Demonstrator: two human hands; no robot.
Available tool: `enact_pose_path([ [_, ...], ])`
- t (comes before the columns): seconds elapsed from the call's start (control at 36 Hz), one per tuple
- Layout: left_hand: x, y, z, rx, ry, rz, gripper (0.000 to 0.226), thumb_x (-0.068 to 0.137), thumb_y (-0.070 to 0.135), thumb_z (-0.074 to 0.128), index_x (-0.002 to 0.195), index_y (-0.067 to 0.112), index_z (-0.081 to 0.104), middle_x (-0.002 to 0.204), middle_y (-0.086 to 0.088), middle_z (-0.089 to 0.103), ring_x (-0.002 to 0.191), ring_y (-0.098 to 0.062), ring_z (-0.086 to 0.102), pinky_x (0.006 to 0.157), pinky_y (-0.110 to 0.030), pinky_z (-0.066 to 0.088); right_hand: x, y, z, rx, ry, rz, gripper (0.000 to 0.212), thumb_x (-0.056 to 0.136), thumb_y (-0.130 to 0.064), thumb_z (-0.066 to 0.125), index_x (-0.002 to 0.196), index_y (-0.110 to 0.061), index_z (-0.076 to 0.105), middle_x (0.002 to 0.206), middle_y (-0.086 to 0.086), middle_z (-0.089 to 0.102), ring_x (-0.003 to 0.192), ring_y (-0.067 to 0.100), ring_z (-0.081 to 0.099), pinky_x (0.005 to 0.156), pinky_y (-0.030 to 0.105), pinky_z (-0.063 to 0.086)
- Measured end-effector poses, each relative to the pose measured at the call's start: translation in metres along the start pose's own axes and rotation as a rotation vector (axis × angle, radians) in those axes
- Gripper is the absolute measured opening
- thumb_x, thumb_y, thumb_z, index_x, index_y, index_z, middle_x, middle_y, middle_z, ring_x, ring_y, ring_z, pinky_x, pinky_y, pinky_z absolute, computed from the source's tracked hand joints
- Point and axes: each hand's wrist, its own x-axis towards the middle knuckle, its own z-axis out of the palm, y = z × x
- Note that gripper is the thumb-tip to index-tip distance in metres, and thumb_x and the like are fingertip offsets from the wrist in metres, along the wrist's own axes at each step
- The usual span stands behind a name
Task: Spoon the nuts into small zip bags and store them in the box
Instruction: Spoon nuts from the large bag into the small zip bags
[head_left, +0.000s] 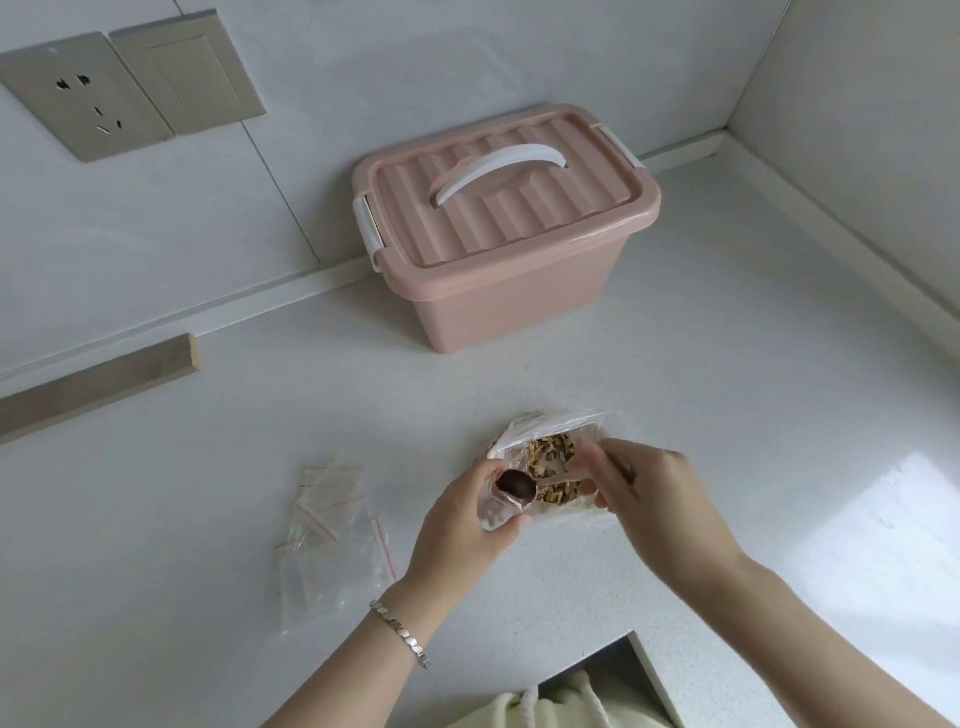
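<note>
Spare zip bags (327, 525) lie left on the desk (727, 364). My left grip (462, 525) curls round a small zip bag (493, 515), the spoon (517, 488) at its mouth, pinched by my right grip (649, 493) over the bag of nuts (550, 454); the pink box (509, 270) stands lidded behind

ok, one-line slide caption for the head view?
Right hand holds spoon at small zip bag gripped by left hand; pink box shut behind.

Silver link bracelet (400, 631) at the wrist of my left hand (462, 525); bare forearms (810, 618); my cream top (566, 704) with white cords (528, 706).
</note>
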Motion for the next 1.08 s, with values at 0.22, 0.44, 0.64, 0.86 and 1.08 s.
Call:
enact_pose_path([
  [0.22, -0.011, -0.024, 0.007, -0.129, 0.091, -0.03, 0.049, 0.076, 0.02, 0.074, 0.115, 0.033, 0.047, 0.115, 0.025, 0.054, 0.11, 0.005, 0.051, 0.089, 0.001, 0.032, -0.008, 0.007, 0.01, -0.068, 0.109, -0.23, 0.067, 0.089, -0.063, 0.026, 0.069, -0.012, 0.063, 0.055, -0.004, 0.057, 0.049, 0.015, 0.053, 0.046, 0.033, 0.045],
  [0.44, -0.017, -0.042, 0.018, -0.191, 0.07, -0.131, 0.065, 0.078, 0.018, 0.072, 0.126, 0.036, 0.034, 0.128, 0.019, 0.046, 0.118, 0.002, 0.043, 0.09, 0.002, 0.028, -0.013, 0.054, -0.003, 0.018, 0.263, 0.154, 0.036, 0.088, -0.039, 0.039, 0.083, -0.016, 0.066, 0.064, -0.007, 0.064, 0.055, 0.01, 0.06, 0.058, 0.017, 0.049],
  [0.64, -0.018, -0.04, 0.02, -0.193, 0.096, -0.154, 0.067, 0.078, 0.018, 0.072, 0.126, 0.039, 0.03, 0.117, 0.032, 0.035, 0.113, -0.002, 0.044, 0.083, 0.002, 0.031, -0.012, 0.075, 0.02, 0.024, 0.23, 0.228, 0.023, 0.095, -0.021, 0.044, 0.085, -0.015, 0.064, 0.066, -0.005, 0.063, 0.061, 0.009, 0.061, 0.058, 0.019, 0.047],
  [0.86, -0.016, -0.038, 0.027, -0.254, 0.113, -0.141, 0.065, 0.076, 0.018, 0.074, 0.118, 0.045, 0.032, 0.125, 0.014, 0.048, 0.117, -0.007, 0.048, 0.096, -0.013, 0.036, -0.002, 0.092, 0.033, 0.397, 0.214, 0.512, 0.028, 0.097, -0.024, 0.042, 0.083, -0.013, 0.064, 0.07, 0.007, 0.069, 0.063, 0.021, 0.066, 0.059, 0.025, 0.057],
  [1.08, -0.014, -0.034, 0.03, -0.264, 0.117, -0.133, 0.068, 0.073, 0.027, 0.076, 0.125, 0.038, 0.033, 0.125, 0.021, 0.045, 0.12, 0.004, 0.041, 0.103, -0.017, 0.034, -0.005, 0.098, 0.043, 0.675, 0.171, 0.666, 0.031, 0.098, -0.022, 0.039, 0.087, -0.005, 0.063, 0.076, 0.016, 0.067, 0.064, 0.022, 0.063, 0.052, 0.017, 0.054],
])
